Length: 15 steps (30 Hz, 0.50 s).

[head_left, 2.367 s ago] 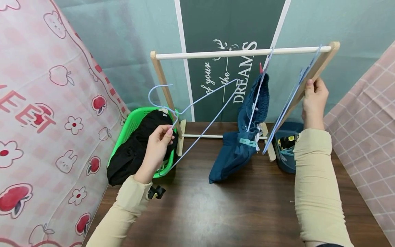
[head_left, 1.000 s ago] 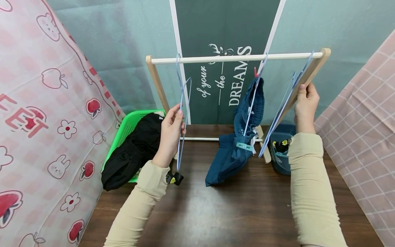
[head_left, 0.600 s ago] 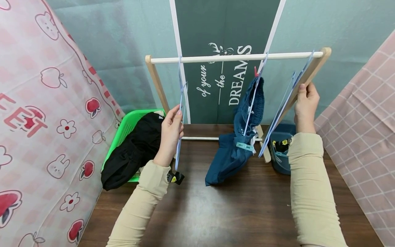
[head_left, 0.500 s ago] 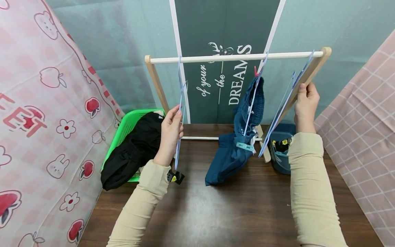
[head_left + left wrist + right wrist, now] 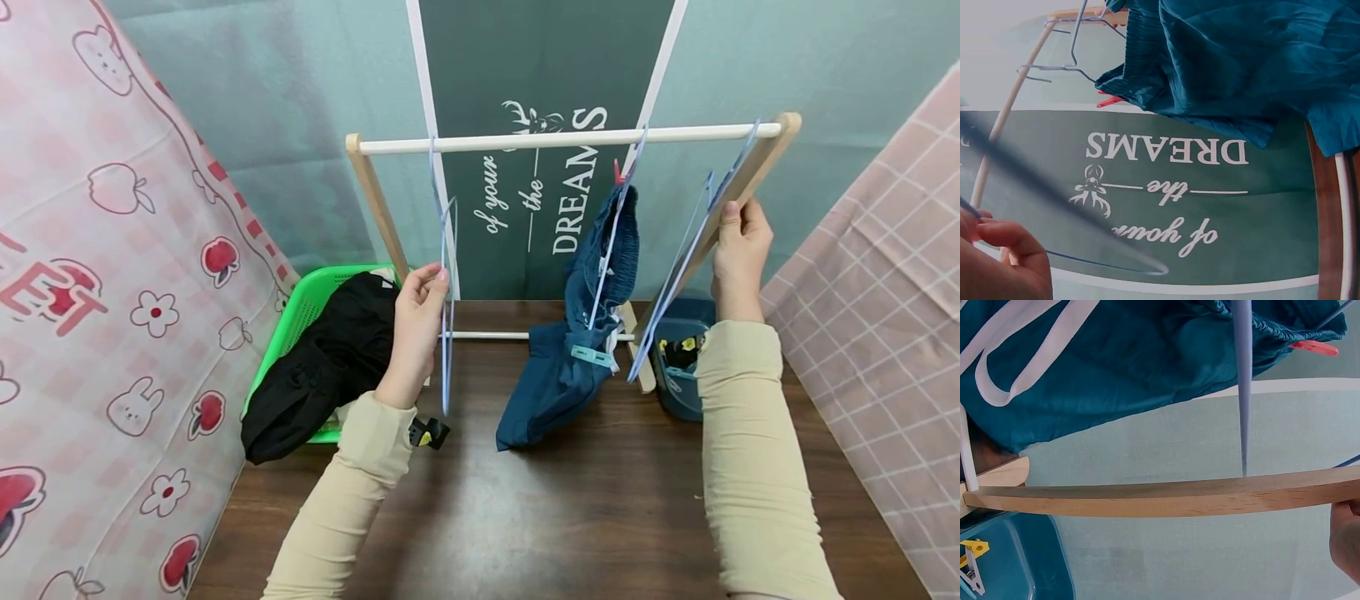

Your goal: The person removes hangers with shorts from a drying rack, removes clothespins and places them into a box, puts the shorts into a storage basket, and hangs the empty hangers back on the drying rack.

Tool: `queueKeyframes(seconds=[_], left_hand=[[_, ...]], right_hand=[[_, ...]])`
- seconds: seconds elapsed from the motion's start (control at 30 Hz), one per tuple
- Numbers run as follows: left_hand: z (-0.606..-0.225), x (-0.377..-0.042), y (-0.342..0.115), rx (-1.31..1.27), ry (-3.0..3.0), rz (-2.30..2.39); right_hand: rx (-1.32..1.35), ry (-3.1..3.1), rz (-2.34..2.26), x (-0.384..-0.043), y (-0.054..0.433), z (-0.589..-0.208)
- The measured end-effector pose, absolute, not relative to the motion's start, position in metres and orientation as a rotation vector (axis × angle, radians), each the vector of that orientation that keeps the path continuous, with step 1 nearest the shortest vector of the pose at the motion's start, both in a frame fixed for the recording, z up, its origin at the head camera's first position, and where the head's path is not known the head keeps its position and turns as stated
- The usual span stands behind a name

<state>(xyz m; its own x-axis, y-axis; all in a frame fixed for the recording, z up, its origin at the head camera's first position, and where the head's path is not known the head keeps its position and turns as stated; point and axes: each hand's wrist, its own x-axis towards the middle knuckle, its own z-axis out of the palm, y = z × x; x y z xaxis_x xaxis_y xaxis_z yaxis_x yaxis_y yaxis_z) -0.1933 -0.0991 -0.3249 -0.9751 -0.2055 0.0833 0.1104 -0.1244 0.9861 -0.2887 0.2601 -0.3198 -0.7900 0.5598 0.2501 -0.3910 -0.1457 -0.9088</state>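
In the head view my left hand (image 5: 415, 333) is just left of a blue wire hanger (image 5: 432, 175), which hooks over the white rod (image 5: 540, 140) of a wooden clothes rack. The thumb tip is very close to the wire, and no fingers show wrapped round it. My right hand (image 5: 738, 258) grips the rack's right wooden post (image 5: 757, 171). Blue trousers (image 5: 558, 387) hang from a middle hanger by a red peg (image 5: 618, 171) and a turquoise peg (image 5: 591, 356). More blue hanger wire (image 5: 634, 372) hangs beside the right post. In the right wrist view only part of the right hand (image 5: 1346, 547) shows.
A green basket (image 5: 296, 312) with black clothing (image 5: 322, 358) stands behind the left arm. A dark blue tub (image 5: 682, 404) with pegs sits by the rack's right foot. Patterned cloths (image 5: 161, 312) flank the dark wooden surface (image 5: 555, 533).
My left hand has brought the loose hanger onto the rod's left end, then loosened its hold and shifted slightly left. The hanger's lower end has swung right. My right hand still holds the post.
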Motion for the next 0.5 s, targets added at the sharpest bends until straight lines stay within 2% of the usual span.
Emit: queueKeyframes(seconds=[0.23,0.5], left_hand=[[-0.315,-0.185,-0.087,0.095,-1.973,-2.029],[-0.299,-0.170,-0.069,-0.118,-2.050,-1.866]], right_hand=[[-0.178,-1.490,2.008,-0.289,0.260,-0.321],[-0.176,-1.487,2.004,-0.289,0.261,-0.320]])
